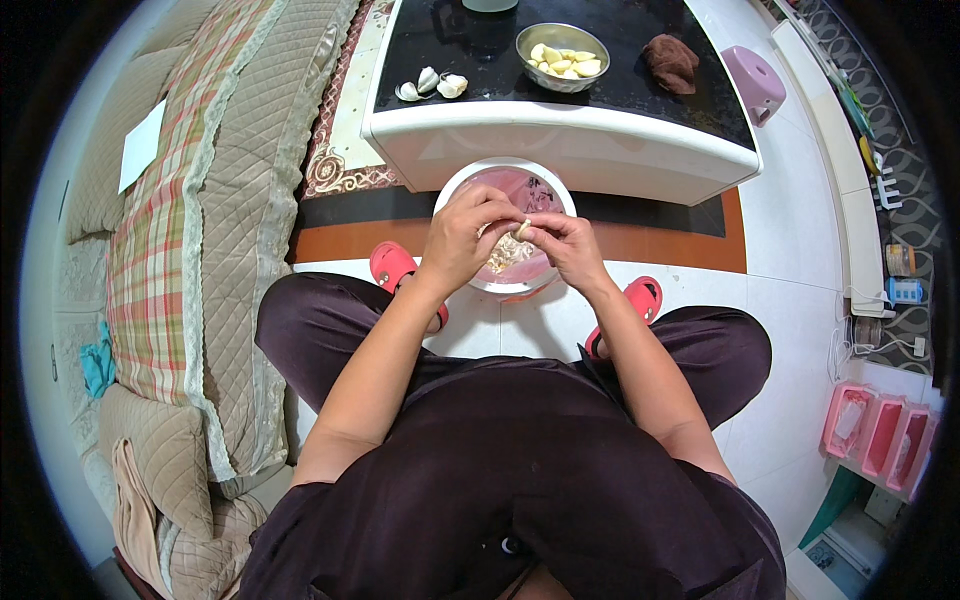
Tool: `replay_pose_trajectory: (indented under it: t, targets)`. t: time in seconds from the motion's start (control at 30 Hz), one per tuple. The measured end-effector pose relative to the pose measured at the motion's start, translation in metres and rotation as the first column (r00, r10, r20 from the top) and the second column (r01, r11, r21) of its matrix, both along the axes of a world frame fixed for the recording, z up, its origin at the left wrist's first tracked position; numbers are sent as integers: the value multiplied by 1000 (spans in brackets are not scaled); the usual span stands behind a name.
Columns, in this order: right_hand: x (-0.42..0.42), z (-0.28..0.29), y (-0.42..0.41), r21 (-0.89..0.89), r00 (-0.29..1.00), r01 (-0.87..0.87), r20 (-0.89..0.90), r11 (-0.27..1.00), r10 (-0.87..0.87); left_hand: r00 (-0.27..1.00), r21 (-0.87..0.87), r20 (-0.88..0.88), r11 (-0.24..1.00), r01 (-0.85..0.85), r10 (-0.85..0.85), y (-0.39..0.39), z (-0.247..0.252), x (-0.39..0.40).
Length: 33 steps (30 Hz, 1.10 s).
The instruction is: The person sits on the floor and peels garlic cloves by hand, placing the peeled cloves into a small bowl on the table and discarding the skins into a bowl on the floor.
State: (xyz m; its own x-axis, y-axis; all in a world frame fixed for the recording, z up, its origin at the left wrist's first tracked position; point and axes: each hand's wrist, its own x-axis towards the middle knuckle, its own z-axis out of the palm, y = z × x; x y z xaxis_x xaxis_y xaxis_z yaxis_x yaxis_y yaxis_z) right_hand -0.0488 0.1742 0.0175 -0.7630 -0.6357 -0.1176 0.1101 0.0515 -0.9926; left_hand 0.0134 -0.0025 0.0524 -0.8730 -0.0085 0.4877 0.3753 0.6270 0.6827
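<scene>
Both of my hands meet over a round bin [564, 196] with a white rim and a pink lining. Between the fingertips of my left hand [471, 229] and my right hand [566, 244] is a pale garlic clove [524, 225]. Thumb and forefinger of each hand pinch it. Below, garlic skins [508, 253] lie in the bin. On the low black-topped table ahead stands a metal bowl [564, 84] with several peeled cloves [559, 61]. Left of the bowl, a few unpeeled garlic pieces [431, 82] rest near the table's front edge.
A crumpled brown cloth [671, 64] lies on the right of the table [480, 45]. Beyond it stands a purple stool [754, 82]. A quilted sofa [247, 187] runs along the left. Pink bins [879, 435] stand at the far right. My feet wear red clogs [391, 264].
</scene>
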Motion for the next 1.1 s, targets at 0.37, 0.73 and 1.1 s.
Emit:
replay_pose_trajectory:
  t: [0.37,0.73,1.1]
  targets:
    - [-1,-7,0,-8,994,37,104,999,-36,1000,-115,-27,993,-17,14,3,-4,-1]
    - [-12,-7,4,-338,946,185,316,923,-74,973,-143,226,989,-25,57,-4,-17,2]
    - [-6,-13,3,-469,880,188,470,863,63,979,19,173,993,-112,107,-2,-33,-4]
